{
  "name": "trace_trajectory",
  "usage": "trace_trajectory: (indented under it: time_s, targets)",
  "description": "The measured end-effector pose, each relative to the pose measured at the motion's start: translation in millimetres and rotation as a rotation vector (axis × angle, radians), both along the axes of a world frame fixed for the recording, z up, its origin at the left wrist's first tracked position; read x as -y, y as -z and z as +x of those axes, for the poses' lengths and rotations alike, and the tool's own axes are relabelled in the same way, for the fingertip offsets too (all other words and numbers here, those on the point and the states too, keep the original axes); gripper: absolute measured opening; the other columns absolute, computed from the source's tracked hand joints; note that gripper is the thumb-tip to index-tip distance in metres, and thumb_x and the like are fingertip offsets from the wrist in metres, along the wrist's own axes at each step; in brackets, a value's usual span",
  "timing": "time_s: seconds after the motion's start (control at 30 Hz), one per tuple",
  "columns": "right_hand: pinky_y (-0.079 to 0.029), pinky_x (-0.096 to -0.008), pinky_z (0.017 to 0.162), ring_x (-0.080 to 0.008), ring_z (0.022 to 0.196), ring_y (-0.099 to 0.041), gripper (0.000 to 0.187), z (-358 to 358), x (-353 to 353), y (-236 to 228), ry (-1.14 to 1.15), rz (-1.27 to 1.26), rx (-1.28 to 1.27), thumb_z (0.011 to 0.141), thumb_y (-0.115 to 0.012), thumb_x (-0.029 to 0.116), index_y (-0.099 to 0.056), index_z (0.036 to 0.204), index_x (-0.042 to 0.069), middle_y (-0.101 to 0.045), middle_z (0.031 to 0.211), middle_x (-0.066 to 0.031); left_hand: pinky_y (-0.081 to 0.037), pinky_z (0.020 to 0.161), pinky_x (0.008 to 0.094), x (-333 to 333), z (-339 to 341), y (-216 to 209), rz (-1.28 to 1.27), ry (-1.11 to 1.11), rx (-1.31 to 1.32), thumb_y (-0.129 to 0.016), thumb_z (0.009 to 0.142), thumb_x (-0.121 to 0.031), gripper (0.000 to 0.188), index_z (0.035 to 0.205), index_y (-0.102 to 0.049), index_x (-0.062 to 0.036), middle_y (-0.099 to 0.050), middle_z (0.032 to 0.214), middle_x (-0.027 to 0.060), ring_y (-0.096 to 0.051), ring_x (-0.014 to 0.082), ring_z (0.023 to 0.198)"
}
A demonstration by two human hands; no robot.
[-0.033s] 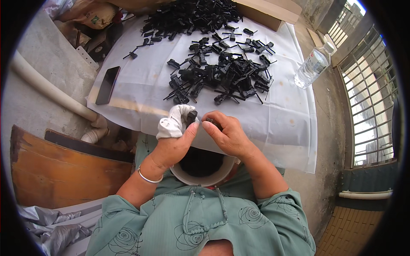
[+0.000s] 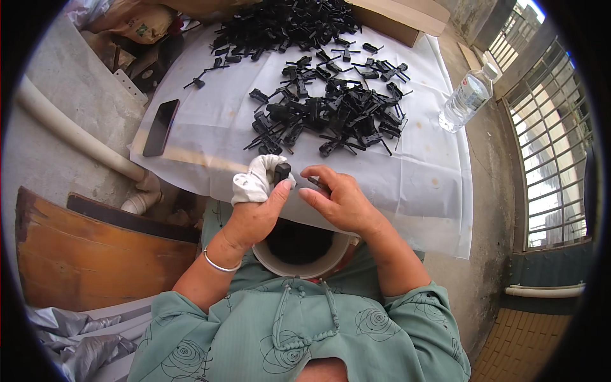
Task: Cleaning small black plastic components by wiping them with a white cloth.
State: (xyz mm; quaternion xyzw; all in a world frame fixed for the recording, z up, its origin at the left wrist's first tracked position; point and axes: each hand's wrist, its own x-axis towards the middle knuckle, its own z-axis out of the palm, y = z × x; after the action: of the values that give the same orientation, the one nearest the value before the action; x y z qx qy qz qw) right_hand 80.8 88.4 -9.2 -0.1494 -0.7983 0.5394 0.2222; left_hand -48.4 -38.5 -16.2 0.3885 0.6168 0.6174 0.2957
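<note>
My left hand point(image 2: 262, 191) wears white cloth over its fingers, while its thumb is bare. It is closed on a small black plastic part point(image 2: 282, 171), pinched between thumb and covered fingers. To its right, apart from the part, is my right hand point(image 2: 340, 197). Its thumb and forefinger are spread, with the other fingers curled in; a small dark thing shows between them, too hidden to name. Both hands are over the near edge of the white-covered table point(image 2: 407, 184). Beyond them lies a loose heap of black plastic parts point(image 2: 337, 111) with thin prongs.
A larger heap of black parts point(image 2: 286, 25) lies at the back, by a cardboard box point(image 2: 401, 19). At left is a phone point(image 2: 161, 127); at right stands a clear bottle point(image 2: 468, 99). Beneath my hands, a white bucket point(image 2: 267, 258) with a dark inside stands at my lap.
My hands have drawn slightly apart. The black part in my left hand has turned a little, and my right thumb and forefinger have opened wider.
</note>
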Motion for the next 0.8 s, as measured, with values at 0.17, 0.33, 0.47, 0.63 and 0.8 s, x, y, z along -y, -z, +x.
trace_trajectory:
  time_s: [0.17, 0.33, 0.47, 0.63, 0.8]
  targets:
    - [-0.043, -0.0285, 0.053, -0.0163, 0.056, -0.051, 0.015, 4.8, -9.7, 1.9, -0.085, 0.233, 0.018, 0.079, -0.065, 0.012, -0.062, 0.089, 0.001, -0.055, 0.065, -0.0089, -0.035, 0.050, 0.0175, -1.4, 2.0, -8.4, 0.055, 0.068, 0.270, -0.047, 0.092, -0.009, 0.033, 0.124, -0.040, -0.0077, -0.054, 0.089, 0.0018, -0.040, 0.0036, 0.059]
    - [-0.042, -0.0271, 0.052, -0.0156, 0.055, -0.050, 0.012, 4.0, -6.5, -2.0, -0.068, 0.188, -0.086, 0.078, -0.066, 0.009, -0.063, 0.087, 0.002, -0.056, 0.065, -0.0072, -0.037, 0.051, 0.0171, -0.7, 7.8, -8.1, -0.055, 0.099, 0.240, -0.042, 0.091, -0.005, 0.035, 0.126, -0.037, -0.0035, -0.053, 0.085, 0.0016, -0.042, 0.0038, 0.059]
    - [-0.041, -0.0266, 0.051, -0.0142, 0.055, -0.050, 0.011, 6.8, -17.2, 5.3, -0.121, 0.302, -0.059, 0.077, -0.068, 0.008, -0.063, 0.085, 0.003, -0.055, 0.065, -0.0063, -0.036, 0.050, 0.0166, -0.1, 5.2, -12.3, -0.063, 0.134, 0.333, -0.040, 0.091, -0.006, 0.036, 0.127, -0.037, -0.0030, -0.052, 0.085, 0.0015, -0.041, 0.0039, 0.057]
    - [-0.040, -0.0276, 0.052, -0.0154, 0.054, -0.048, 0.012, 3.0, -5.8, -3.0, -0.095, 0.170, -0.091, 0.077, -0.069, 0.011, -0.062, 0.083, 0.002, -0.054, 0.064, -0.0068, -0.038, 0.061, 0.0177, 3.9, 13.0, -8.8, -0.041, 0.205, -0.175, -0.042, 0.089, -0.008, 0.036, 0.124, -0.039, 0.0010, -0.051, 0.090, 0.0014, -0.041, 0.0035, 0.069]
    - [-0.039, -0.0317, 0.052, -0.0224, 0.053, -0.044, 0.016, -0.3, -3.5, -3.0, -0.123, 0.141, -0.067, 0.085, -0.060, 0.012, -0.056, 0.076, 0.000, -0.049, 0.061, -0.0107, -0.039, 0.067, 0.0191, 1.8, 12.5, -11.6, -0.058, 0.188, -0.032, -0.042, 0.087, -0.005, 0.027, 0.113, -0.044, -0.0003, -0.050, 0.092, 0.0013, -0.042, 0.0045, 0.077]
